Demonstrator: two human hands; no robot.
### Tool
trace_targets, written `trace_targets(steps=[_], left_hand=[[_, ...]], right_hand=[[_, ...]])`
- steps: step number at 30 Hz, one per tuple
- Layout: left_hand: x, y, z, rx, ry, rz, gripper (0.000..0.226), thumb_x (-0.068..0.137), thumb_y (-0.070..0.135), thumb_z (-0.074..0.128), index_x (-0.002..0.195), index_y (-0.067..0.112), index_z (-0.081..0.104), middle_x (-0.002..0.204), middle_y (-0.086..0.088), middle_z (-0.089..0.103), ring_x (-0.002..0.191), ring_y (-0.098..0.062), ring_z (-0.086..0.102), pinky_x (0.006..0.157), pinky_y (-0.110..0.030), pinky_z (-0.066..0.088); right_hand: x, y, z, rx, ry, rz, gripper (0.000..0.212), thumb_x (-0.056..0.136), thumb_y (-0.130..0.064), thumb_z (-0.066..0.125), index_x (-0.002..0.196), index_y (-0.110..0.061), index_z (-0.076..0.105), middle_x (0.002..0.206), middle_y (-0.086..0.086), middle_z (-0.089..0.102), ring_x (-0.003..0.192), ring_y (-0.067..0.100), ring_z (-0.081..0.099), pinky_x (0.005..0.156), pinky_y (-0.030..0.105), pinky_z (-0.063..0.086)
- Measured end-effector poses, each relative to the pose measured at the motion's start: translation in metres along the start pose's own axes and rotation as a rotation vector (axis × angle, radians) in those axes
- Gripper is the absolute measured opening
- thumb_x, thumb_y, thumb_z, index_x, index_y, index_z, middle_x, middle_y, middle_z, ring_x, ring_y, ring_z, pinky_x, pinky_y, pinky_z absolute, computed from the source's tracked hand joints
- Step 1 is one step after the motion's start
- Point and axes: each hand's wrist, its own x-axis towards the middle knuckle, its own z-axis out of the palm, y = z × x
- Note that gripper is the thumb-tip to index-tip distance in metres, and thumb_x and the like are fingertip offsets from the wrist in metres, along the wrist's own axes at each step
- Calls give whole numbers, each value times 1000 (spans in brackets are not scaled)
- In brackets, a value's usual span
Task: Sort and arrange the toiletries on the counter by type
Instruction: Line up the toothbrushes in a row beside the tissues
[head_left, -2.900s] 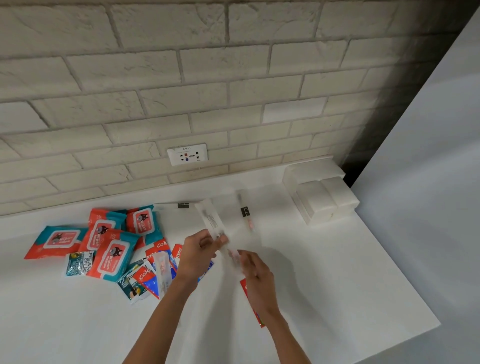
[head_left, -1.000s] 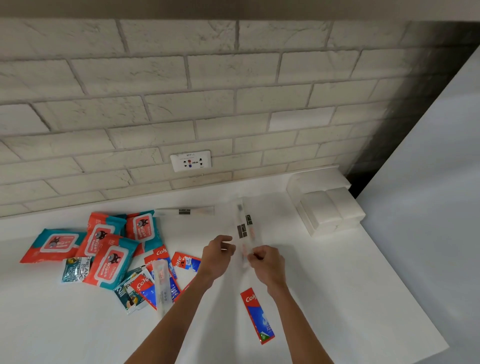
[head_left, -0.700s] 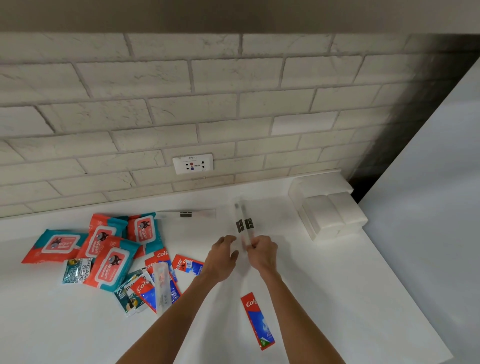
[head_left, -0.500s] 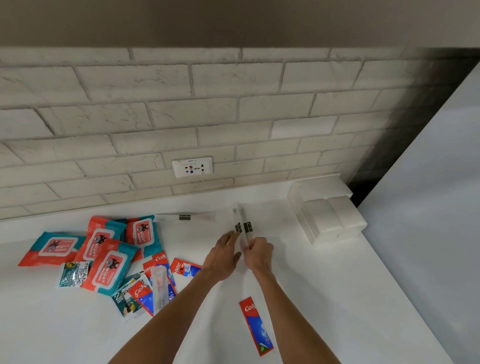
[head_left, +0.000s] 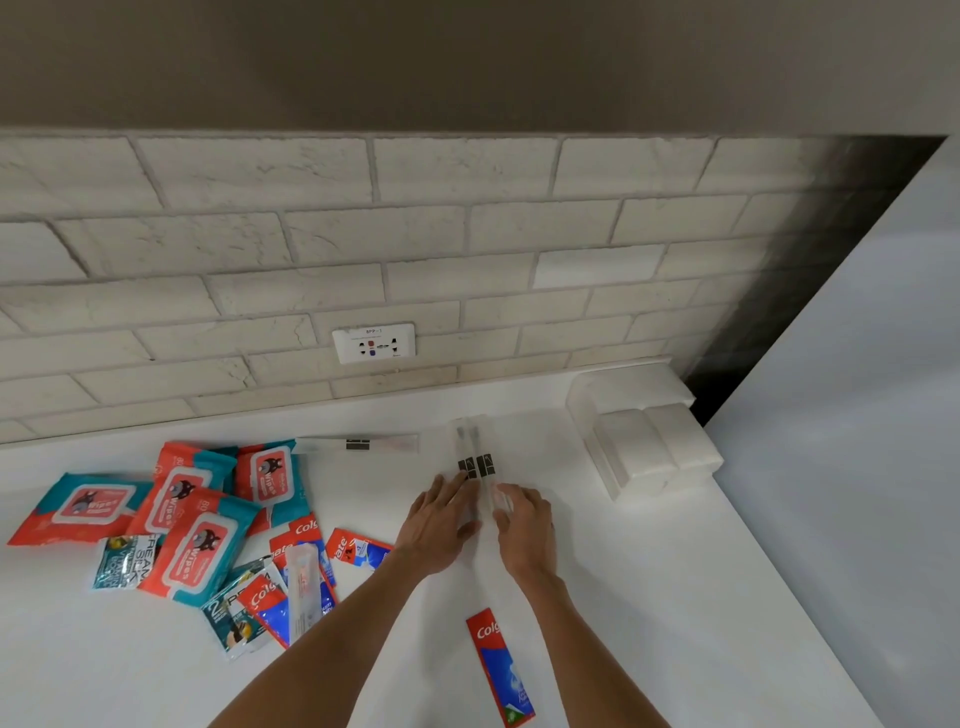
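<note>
Clear plastic, in the head view: two wrapped toothbrushes (head_left: 475, 467) now lie side by side at the counter's (head_left: 675, 597) twelve o'clock, where a second ago they sat apart in lifted hands. The left hand (head_left: 436, 522) rests flat, fingers extended against the left pack; the right hand (head_left: 522, 525) loosely curls on the right pack's edge. One type looks paired; the wipes (head_left: 200, 540) at nine o'clock and toothpaste box (head_left: 501, 667) at six remain unsorted.

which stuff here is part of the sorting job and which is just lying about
Job: toothbrush packs, wipes, toothpaste boxes, sachets, left hand, right hand.
Lying about: socket, white boxes.
</note>
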Motion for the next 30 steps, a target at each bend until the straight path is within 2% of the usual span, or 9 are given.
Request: trace_targets(steps=[6,10,14,19,23,27,30], left_hand=[[3,-2,1,-6,-7,-6,70,105,50,45,164,33,11,172,11,3,159,-26,-3,127,-43,8],[4,-3,1,-10,-4,-1,70,105,50,45,164,34,11,172,11,3,159,-25,-3,127,-43,7],[4,-4,1,-8,-5,-1,70,105,50,46,164,34,9,172,11,2,159,-24,-3,127,-42,6],[6,-5,-1,0,-17,9,70,105,50,45,164,33,9,172,11,3,159,-24,-3,127,-43,7],[8,-13,-13,0,70,20,63,106,46,45,162,32,21,171,8,16,159,-22,10,127,-43,21],[18,-47,-42,52,227,-62,52,105,29,49,155,22,38,161,-2,40,153,-24,30,122,-40,30],[25,-77,-68,115,276,-148,53,101,16,52,153,16,41,156,-8,46,146,-28,41,119,-43,36]], right_hand=[[5,7,1,-19,9,-77,43,106,-17,65,148,-26,61,142,-4,65,131,17,55,107,32,53],[5,13,1,12,28,-75,38,106,-17,64,142,-29,65,133,-6,66,125,6,57,112,31,53],[9,15,2,-36,19,-113,45,104,-15,68,147,-26,63,142,-2,66,136,17,56,114,32,52],[11,15,6,-34,-20,-103,46,105,-19,65,150,-27,59,149,-3,62,143,19,54,118,35,49],[6,20,10,5,-9,-121,50,108,-21,61,156,-27,50,154,-2,57,144,19,52,118,33,44],[-6,34,19,-26,16,-103,50,113,-30,45,163,-22,39,166,2,46,158,20,35,129,36,31],[-18,44,25,-121,32,-106,59,113,-46,20,165,-23,35,172,-2,36,163,14,21,134,35,15]])
